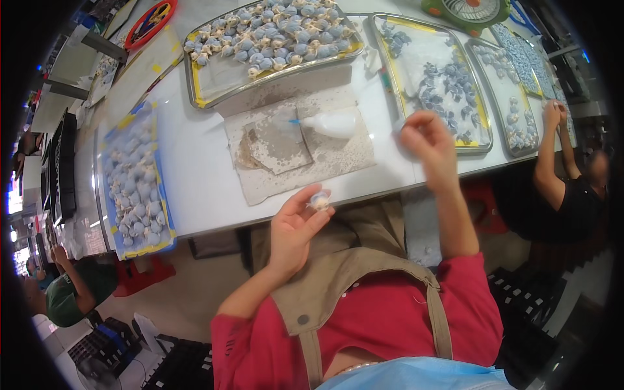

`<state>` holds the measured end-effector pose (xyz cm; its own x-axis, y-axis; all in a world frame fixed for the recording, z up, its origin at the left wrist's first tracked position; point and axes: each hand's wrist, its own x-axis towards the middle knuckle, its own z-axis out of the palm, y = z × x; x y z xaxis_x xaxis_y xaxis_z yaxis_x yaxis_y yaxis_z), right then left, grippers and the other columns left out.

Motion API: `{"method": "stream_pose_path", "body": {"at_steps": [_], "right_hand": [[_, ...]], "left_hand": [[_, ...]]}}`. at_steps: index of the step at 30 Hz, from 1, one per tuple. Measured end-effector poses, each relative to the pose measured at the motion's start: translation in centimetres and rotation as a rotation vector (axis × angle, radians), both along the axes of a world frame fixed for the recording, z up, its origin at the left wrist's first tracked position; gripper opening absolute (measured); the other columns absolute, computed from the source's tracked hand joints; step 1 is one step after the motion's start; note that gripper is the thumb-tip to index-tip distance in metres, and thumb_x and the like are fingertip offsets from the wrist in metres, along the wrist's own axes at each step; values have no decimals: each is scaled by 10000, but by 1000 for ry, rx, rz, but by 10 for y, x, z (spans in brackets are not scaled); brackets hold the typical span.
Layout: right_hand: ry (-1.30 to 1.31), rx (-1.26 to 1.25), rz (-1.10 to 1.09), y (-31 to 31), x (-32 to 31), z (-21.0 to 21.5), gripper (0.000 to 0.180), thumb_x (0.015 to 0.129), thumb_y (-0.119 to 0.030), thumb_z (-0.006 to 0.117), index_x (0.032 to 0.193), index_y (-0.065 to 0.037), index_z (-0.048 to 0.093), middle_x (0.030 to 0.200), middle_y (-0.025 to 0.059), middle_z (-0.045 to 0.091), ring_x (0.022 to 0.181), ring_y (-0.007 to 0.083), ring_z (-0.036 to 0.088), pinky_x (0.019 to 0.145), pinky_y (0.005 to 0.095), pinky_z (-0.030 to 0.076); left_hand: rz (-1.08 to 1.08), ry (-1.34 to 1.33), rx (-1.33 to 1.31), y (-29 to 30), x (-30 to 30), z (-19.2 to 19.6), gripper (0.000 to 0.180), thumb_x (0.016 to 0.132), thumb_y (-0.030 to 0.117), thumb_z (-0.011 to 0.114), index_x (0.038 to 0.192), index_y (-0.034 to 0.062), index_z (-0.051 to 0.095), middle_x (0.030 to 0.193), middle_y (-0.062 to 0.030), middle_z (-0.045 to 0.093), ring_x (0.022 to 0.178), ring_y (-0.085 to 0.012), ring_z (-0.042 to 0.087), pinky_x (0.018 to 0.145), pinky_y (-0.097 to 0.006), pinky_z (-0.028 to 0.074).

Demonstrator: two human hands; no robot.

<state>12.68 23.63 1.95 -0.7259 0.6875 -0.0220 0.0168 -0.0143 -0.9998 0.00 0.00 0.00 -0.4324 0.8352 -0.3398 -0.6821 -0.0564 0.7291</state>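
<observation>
My left hand (296,224) holds a small pale blue and cream figure (319,199) between thumb and fingertips, just off the white table's front edge (214,188). My right hand (426,140) is raised over the table's right part, fingers pinched on a tiny pale piece (398,125), next to a steel tray (481,146) holding blue-grey pieces. A white squeeze bottle with a blue tip (328,123) lies on a stained grey cardboard mat (325,162) between my hands and the far trays.
A steel tray (195,91) full of blue and cream figures stands at the back, another blue-edged tray (162,195) at the left, more trays far right. A seated person's arm (552,162) reaches onto the table at right. Another person (65,292) sits lower left. A green fan (465,10) stands behind.
</observation>
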Motion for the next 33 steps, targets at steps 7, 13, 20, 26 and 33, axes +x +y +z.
{"method": "stream_pose_path", "body": {"at_steps": [7, 13, 20, 26, 33], "right_hand": [[92, -400, 303, -93, -11, 2, 329, 862, -29, 581, 1183, -18, 515, 943, 24, 562, 896, 116, 583, 822, 247, 466], [149, 253, 150, -117, -18, -19, 278, 740, -37, 716, 995, -29, 606, 927, 78, 605, 853, 162, 585, 747, 265, 481], [85, 408, 13, -127, -26, -24, 248, 690, -16, 736, 914, -38, 633, 877, 81, 607, 785, 192, 577, 681, 274, 474], [114, 212, 0, -126, -20, -23, 232, 689, 2, 730, 896, -29, 630, 854, 80, 599, 783, 192, 574, 674, 268, 468], [165, 254, -89, -129, -24, -33, 223, 679, 10, 733, 869, -37, 625, 845, 69, 598, 795, 192, 551, 712, 281, 440]], "left_hand": [[43, 46, 117, 1, 4, 1, 445, 847, -30, 574, 1267, -29, 427, 1142, -97, 549, 1029, -168, 553, 910, -285, 437], [30, -3, 59, -6, 2, 1, 386, 907, 56, 522, 1272, -26, 426, 1156, -109, 552, 1032, -153, 556, 909, -281, 440], [65, 57, 49, -8, 3, -4, 368, 917, 47, 504, 1273, -18, 438, 1171, -92, 549, 1022, -125, 546, 901, -257, 431], [94, 166, 38, -5, 5, -5, 417, 903, 26, 524, 1304, -13, 414, 1174, -73, 543, 1020, -100, 524, 909, -236, 405], [15, 183, 77, -5, 7, -4, 423, 900, 20, 526, 1307, -13, 413, 1175, -76, 538, 1042, -108, 512, 917, -245, 401]]}}
